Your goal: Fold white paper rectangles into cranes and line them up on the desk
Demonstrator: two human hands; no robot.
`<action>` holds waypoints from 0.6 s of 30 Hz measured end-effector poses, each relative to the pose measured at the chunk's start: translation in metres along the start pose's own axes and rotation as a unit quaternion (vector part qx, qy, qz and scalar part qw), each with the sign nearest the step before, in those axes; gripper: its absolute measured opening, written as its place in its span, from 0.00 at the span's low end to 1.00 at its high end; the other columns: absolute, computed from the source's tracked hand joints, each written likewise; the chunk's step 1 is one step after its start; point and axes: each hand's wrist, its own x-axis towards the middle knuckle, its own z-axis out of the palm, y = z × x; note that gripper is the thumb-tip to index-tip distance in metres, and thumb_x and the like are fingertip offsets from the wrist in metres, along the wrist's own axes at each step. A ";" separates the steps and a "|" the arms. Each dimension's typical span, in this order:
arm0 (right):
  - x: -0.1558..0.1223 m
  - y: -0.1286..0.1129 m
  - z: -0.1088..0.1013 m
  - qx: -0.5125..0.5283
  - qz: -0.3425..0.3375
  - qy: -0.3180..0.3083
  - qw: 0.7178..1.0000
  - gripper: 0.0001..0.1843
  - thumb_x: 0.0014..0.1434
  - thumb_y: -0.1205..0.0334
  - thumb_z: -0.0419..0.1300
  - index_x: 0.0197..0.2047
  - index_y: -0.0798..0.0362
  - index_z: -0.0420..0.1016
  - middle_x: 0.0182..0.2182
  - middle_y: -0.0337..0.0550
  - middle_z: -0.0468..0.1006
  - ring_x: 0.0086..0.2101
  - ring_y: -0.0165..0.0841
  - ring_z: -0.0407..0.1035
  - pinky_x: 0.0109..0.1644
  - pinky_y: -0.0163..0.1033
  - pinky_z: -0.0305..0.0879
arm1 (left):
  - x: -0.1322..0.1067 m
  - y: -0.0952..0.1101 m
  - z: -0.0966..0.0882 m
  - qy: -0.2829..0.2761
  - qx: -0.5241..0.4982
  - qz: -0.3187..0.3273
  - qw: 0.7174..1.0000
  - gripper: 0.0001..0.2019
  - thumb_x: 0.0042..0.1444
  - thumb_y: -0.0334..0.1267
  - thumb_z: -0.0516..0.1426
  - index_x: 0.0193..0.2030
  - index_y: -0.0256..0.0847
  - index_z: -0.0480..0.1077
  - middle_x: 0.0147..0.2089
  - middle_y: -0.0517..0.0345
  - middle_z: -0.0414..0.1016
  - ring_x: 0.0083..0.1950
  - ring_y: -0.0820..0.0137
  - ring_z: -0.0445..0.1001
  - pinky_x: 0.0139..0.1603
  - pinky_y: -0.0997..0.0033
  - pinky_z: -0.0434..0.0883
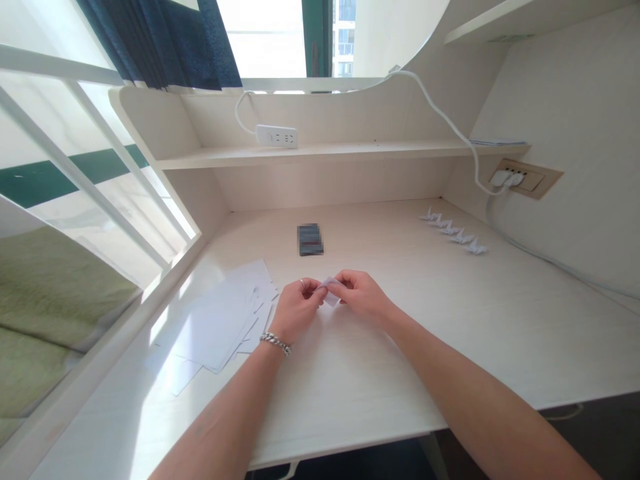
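Between my two hands is a small folded piece of white paper, held just above the middle of the desk. My left hand, with a ring and a chain bracelet, pinches the paper's left side. On the opposite side, the thumb and fingers of my right hand grip it too. Part of the paper is hidden behind my fingers. To the left lie loose white paper sheets with thin strips near their right edge. Several folded paper cranes stand in a row at the back right.
A dark, blurred rectangular object lies on the desk beyond my hands. A white power strip sits on the shelf. A white cable runs to a wall socket at right. White rails border the left side.
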 end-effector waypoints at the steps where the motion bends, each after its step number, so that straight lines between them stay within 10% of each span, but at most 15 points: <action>1: 0.000 -0.001 0.000 -0.004 -0.001 0.002 1.000 0.13 0.54 0.51 0.61 0.29 0.54 0.74 0.27 0.40 0.75 0.30 0.31 0.67 0.35 0.37 0.64 | 0.000 0.000 -0.001 -0.002 0.008 -0.001 1.000 0.13 0.47 0.47 0.62 0.28 0.38 0.74 0.26 0.56 0.76 0.29 0.69 0.72 0.31 0.72 0.66; 18: 0.002 0.003 -0.003 0.001 0.018 -0.006 1.000 0.11 0.52 0.54 0.61 0.29 0.53 0.77 0.26 0.39 0.75 0.29 0.31 0.65 0.35 0.37 0.60 | 0.001 0.000 -0.012 -0.034 0.009 -0.011 0.999 0.15 0.48 0.50 0.62 0.27 0.39 0.75 0.26 0.54 0.77 0.30 0.68 0.73 0.34 0.70 0.69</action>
